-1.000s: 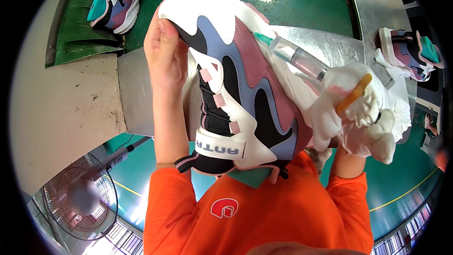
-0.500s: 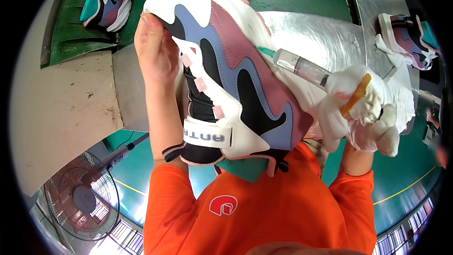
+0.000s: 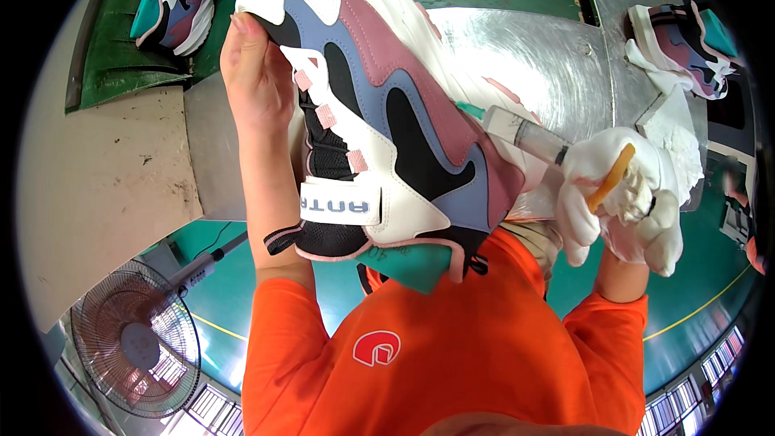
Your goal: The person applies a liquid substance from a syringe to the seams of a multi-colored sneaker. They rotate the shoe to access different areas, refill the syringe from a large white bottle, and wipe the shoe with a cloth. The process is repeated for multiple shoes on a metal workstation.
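A chunky sneaker [image 3: 420, 137] in white, blue, black and mauve is tilted with its side toward me. Bare, my left hand [image 3: 257, 73] grips it by the toe, thumb on the upper and fingers hidden behind. My right hand [image 3: 617, 186], in a white glove, is closed around a clear syringe [image 3: 525, 136] with a green tip. That tip lies at the seam between the mauve upper and the white sole, toward the heel. Crumpled white cloth and a tan strip [image 3: 612, 178] also show in the gloved hand. Green card [image 3: 408, 265] sticks out of the shoe's opening.
Similar sneakers lie on the green belt [image 3: 113, 56] at far left and at the far right [image 3: 686, 48]. White cloth [image 3: 676, 137] rests on the metal table [image 3: 557, 56]. A standing fan [image 3: 137, 343] is at lower left, past a beige board [image 3: 113, 169].
The syringe tip has moved along the sole seam toward the heel. The sneaker and my left hand have shifted slightly left in view, as has much of the background.
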A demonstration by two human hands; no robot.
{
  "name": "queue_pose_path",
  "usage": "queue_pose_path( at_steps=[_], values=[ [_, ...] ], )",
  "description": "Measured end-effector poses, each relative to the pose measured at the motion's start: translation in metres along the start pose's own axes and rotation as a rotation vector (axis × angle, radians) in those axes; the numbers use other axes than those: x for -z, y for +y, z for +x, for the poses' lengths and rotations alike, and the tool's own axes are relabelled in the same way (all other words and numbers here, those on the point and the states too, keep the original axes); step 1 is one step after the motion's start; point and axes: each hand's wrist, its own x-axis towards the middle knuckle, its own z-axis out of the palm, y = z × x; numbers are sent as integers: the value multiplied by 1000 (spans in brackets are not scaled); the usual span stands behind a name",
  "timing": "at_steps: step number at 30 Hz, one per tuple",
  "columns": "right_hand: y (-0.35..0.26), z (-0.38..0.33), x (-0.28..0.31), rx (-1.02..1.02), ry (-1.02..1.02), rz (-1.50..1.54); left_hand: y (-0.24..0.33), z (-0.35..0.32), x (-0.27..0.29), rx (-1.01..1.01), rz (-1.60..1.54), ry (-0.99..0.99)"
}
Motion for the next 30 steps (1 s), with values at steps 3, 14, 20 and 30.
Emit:
queue_pose_path(
  at_steps=[3, 14, 20, 30],
  values=[
    [12, -15, 9, 153, -35, 19, 0, -1, 2, 20, -11, 21],
    [-14, -27, -18, -45, 223, -198, -7, -4, 7, 71, -136, 105],
    [-14, -38, -5, -34, 213, -151, -7, -1, 3, 164, -110, 208],
    [-2, -48, 13, 129, 294, -105, -23, 7, 33, 311, 71, 238]
  ],
)
